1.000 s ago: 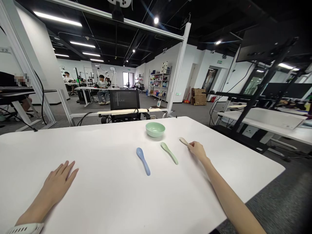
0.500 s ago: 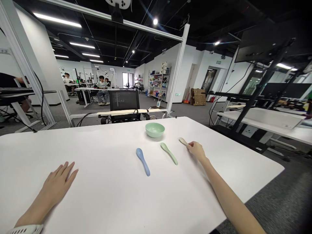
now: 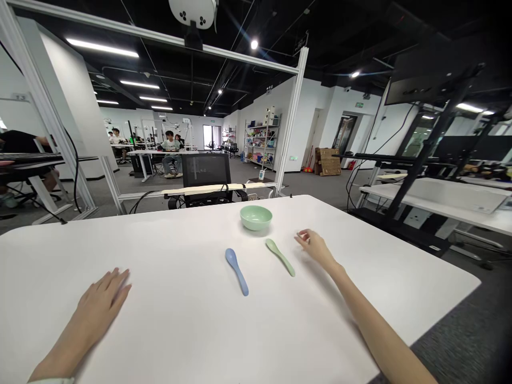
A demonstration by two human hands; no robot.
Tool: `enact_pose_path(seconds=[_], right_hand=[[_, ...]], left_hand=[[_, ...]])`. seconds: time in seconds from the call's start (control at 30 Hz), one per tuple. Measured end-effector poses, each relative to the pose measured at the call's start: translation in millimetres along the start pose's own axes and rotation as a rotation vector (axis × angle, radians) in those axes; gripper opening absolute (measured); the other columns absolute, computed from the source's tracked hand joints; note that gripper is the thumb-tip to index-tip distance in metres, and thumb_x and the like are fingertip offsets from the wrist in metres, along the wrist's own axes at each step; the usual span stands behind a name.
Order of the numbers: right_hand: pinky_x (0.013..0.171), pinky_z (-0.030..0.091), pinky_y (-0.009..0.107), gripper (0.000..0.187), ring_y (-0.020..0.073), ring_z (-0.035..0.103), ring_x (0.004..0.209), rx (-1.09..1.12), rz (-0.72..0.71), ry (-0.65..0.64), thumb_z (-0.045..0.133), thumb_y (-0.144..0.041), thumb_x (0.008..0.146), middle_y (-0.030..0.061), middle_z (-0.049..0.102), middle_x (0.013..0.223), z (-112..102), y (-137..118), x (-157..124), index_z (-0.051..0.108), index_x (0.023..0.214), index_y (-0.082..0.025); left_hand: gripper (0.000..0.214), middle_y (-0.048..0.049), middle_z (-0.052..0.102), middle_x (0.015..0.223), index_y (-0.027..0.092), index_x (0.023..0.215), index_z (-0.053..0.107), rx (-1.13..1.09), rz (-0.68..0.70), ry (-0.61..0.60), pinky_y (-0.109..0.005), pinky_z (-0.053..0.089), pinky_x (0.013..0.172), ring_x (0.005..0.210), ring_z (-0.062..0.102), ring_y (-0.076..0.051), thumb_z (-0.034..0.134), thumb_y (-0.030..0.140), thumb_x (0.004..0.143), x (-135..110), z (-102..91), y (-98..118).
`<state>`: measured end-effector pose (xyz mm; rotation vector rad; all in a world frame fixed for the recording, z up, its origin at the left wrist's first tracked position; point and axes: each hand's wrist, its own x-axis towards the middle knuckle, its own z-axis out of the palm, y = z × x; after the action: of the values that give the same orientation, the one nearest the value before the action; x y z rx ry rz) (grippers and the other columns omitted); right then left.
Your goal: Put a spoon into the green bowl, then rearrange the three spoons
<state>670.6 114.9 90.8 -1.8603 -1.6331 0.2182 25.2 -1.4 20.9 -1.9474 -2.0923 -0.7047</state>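
White bench (image 3: 180,330) carries the left hand (image 3: 102,301), flat and released; left of the right hand (image 3: 316,248) sit a green bowl (image 3: 256,217), a green spoon (image 3: 280,256) and a blue spoon (image 3: 237,271). The right hand's fingers (image 3: 303,236) curl over a pale spoon (image 3: 305,241), only a sliver showing, so I cannot tell if it is gripped; a firm, level pinch on its handle seems wise. Earlier its bowl end lay exposed beyond the fingertips.

Right hand (image 3: 315,248) near green spoon (image 3: 280,257); left hand (image 3: 102,304) flat on table (image 3: 192,330).
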Motion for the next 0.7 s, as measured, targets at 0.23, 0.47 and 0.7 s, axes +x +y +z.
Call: enact_pose_path(seconds=[0.23, 0.47, 0.7], right_hand=[[0.061, 0.034, 0.028, 0.025, 0.0174, 0.051, 0.063, 0.166, -0.171, -0.409, 0.066, -0.029, 0.089, -0.0091, 0.052, 0.065, 26, -61, -46, 0.047, 0.106, -0.026], [0.06, 0.034, 0.027, 0.024, 0.0154, 0.046, 0.061, 0.578, -0.363, -0.434, 0.059, -0.038, 0.092, -0.0098, 0.053, 0.067, 44, -142, -113, 0.038, 0.1, -0.029], [0.06, 0.032, 0.027, 0.025, 0.0138, 0.044, 0.062, 0.697, -0.417, -0.584, 0.061, -0.038, 0.096, -0.009, 0.057, 0.072, 55, -173, -141, 0.038, 0.102, -0.029]], left_hand=[[0.057, -0.0096, 0.081, 0.115, 0.027, 0.11, 0.076, -0.518, -0.111, -0.136, -0.042, 0.061, 0.091, 0.104, 0.074, -0.028, 0.047, 0.07, 0.088, 8, -50.3, 147], [0.08, -0.0093, 0.077, 0.087, 0.019, 0.088, 0.076, -1.004, -0.254, -0.618, -0.035, 0.05, 0.066, 0.074, 0.066, -0.021, 0.055, 0.093, 0.066, 12, -43.0, 284], [0.067, -0.0045, 0.069, 0.082, 0.02, 0.068, 0.065, -1.111, -0.364, -0.697, -0.031, 0.037, 0.065, 0.069, 0.05, -0.012, 0.073, 0.086, 0.058, 16, -45.5, 286]])
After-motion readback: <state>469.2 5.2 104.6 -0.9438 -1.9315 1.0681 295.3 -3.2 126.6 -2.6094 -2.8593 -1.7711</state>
